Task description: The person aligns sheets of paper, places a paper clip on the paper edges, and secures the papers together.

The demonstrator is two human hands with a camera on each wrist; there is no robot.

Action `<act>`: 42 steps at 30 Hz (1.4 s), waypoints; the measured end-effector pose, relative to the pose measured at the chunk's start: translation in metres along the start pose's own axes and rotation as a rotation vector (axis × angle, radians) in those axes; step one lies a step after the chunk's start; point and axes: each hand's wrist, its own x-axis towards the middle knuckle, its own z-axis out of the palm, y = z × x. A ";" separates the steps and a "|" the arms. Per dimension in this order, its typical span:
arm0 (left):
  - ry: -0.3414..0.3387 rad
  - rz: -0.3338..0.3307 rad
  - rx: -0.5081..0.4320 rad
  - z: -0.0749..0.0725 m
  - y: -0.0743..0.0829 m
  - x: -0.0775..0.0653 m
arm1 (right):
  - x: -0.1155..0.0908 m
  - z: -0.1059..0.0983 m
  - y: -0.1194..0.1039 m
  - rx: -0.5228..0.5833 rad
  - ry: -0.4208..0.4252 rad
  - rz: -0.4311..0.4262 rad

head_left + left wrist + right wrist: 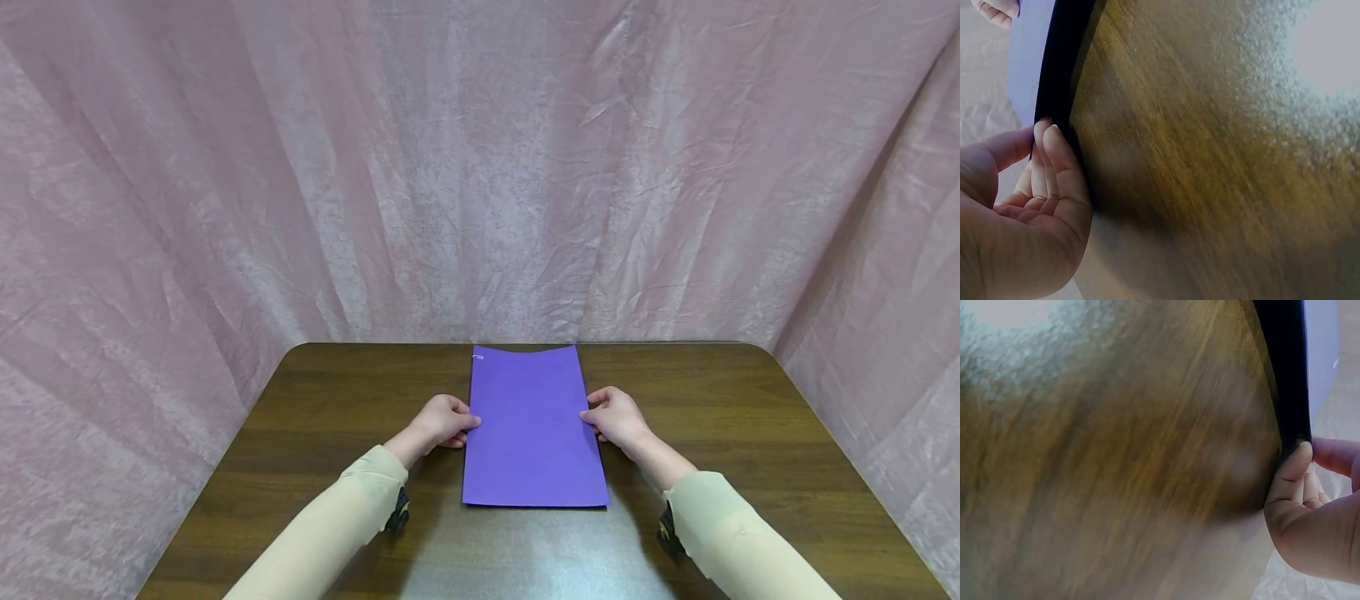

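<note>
A purple sheet of paper (528, 433) spans the space between both hands, its far edge dipping in the middle. A small white paper clip (477, 357) sits at its far left corner. My left hand (444, 423) pinches the left edge, thumb on top and fingers beneath. On the opposite edge, my right hand (617, 421) pinches the sheet the same way. In the left wrist view, the paper's dark underside (1060, 56) shows above the table, beside the left hand (1029, 219). The right wrist view has the right hand (1316, 519) at the paper's edge.
The brown wood-grain table (360, 383) has rounded far corners, and light glares off its near middle part. Pink velvet curtains (510, 167) hang behind it and at both sides. Dark wrist devices (398, 510) show under the pale sleeves (337, 525).
</note>
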 end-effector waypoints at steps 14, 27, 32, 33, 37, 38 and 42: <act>-0.019 0.011 0.057 0.000 0.002 0.000 | 0.001 0.000 -0.001 -0.071 0.004 -0.006; 0.042 0.064 0.226 0.003 0.001 0.002 | 0.005 0.001 0.001 -0.225 0.020 -0.045; 0.062 0.088 0.307 0.003 0.001 0.002 | 0.005 0.001 0.001 -0.349 0.045 -0.117; 0.066 0.097 0.319 0.004 0.001 0.002 | 0.005 0.002 0.001 -0.365 0.050 -0.122; 0.077 0.126 0.362 0.005 0.002 0.001 | 0.004 0.003 0.000 -0.396 0.059 -0.146; 0.079 0.129 0.374 0.005 0.003 0.002 | 0.004 0.003 0.000 -0.402 0.060 -0.145; 0.086 0.138 0.434 0.006 0.004 0.002 | 0.003 0.003 0.000 -0.416 0.059 -0.154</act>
